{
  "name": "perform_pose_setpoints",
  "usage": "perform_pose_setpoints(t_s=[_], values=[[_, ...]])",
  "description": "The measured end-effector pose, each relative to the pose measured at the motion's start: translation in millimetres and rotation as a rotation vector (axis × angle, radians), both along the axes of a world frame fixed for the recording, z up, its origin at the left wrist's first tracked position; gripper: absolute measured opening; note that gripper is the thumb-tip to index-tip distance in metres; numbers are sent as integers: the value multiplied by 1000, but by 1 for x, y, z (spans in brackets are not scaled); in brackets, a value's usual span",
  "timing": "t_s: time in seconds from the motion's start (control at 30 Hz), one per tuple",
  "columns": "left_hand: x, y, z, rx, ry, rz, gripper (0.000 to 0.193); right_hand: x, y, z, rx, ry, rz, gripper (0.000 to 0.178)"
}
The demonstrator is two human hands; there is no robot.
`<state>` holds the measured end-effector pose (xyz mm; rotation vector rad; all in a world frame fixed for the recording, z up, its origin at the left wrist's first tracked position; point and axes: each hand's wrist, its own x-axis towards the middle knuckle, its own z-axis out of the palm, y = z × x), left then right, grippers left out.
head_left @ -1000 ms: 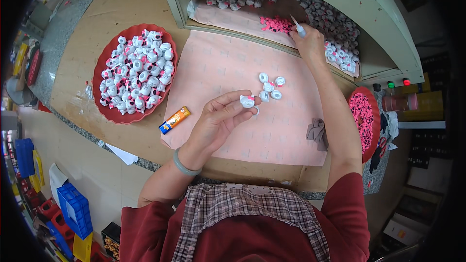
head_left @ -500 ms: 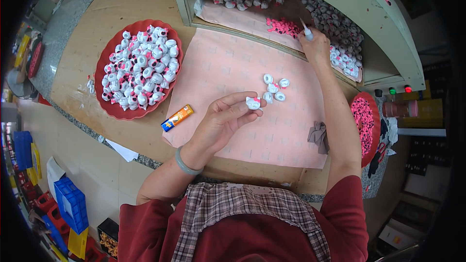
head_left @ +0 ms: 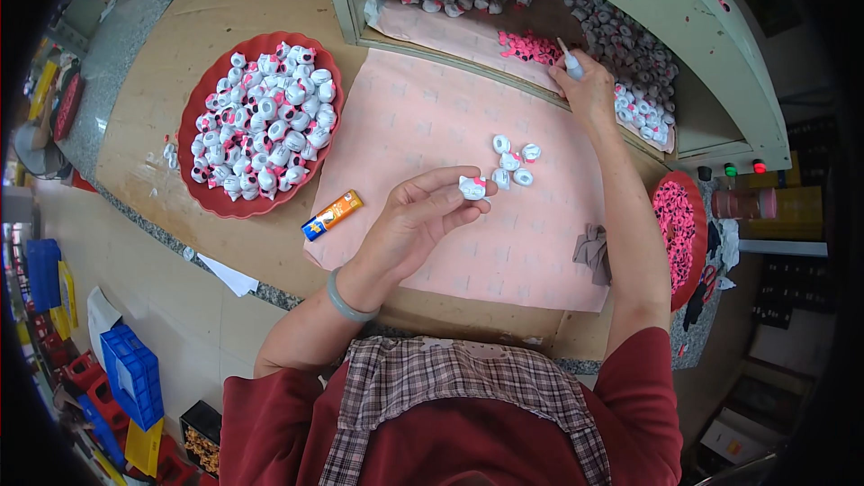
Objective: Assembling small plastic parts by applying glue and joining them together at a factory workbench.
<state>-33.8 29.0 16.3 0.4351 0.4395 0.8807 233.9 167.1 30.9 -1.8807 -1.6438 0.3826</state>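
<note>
Clock centred on the pale pink sheet (head_left: 504, 256), twelve pointing away from me. Nearest: my left hand (head_left: 418, 216) pinches one white head (head_left: 472, 187) with a pink bow between thumb and fingers, near the dial's centre. Five loose pieces (head_left: 510, 162) lie on the sheet just beside it, towards two o'clock. Farther out, between one and two o'clock, my right hand (head_left: 589, 85) is closed round a nozzle bottle (head_left: 572, 65); its thin tip stands near a pile of pink pieces (head_left: 531, 48). Whether tip and pile touch, I cannot tell.

The step in hand, in my judgement, is fine work with the nozzle at that pile. It is best done with a light squeeze, the tip brought to a single piece, and the head gripped by its sides so that its decorated face is unobstructed.

Containers, near to far: just past three o'clock, a red dish (head_left: 700, 229) holds many small pink-and-black pieces. Between nine and ten, a scalloped red bowl (head_left: 257, 209) is heaped with white heads, many showing pink and dark parts. Farthest, at one o'clock, a grey-green cabinet (head_left: 720, 45) holds the pink pile near its front edge, with crowded rows of white pieces behind and towards its right.
</note>
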Motion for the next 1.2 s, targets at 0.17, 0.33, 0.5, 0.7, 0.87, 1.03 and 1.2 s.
perform_pose_setpoints(t_s=[0.17, 0.33, 0.5, 0.7, 0.87, 1.03, 1.2], values=[[2, -1, 0, 9, 31, 17, 31, -6, -29, 2, -31, 525, 115, 5], [5, -2, -3, 76, 94, 7, 31, -31, -100, 25, -121, 847, 215, 8], [10, -3, -4, 90, 146, 8, 28, -51, -148, 22, -197, 996, 325, 11], [13, -5, -3, 209, 258, 21, 30, -69, -169, 22, -183, 997, 288, 13], [14, -7, -5, 316, 341, 34, 29, -71, -171, 20, -199, 966, 280, 10], [14, -8, -6, 332, 391, 26, 30, -72, -172, 19, -206, 931, 263, 11], [13, -7, -2, 341, 423, -4, 30, -72, -173, 16, -180, 857, 248, 11]])
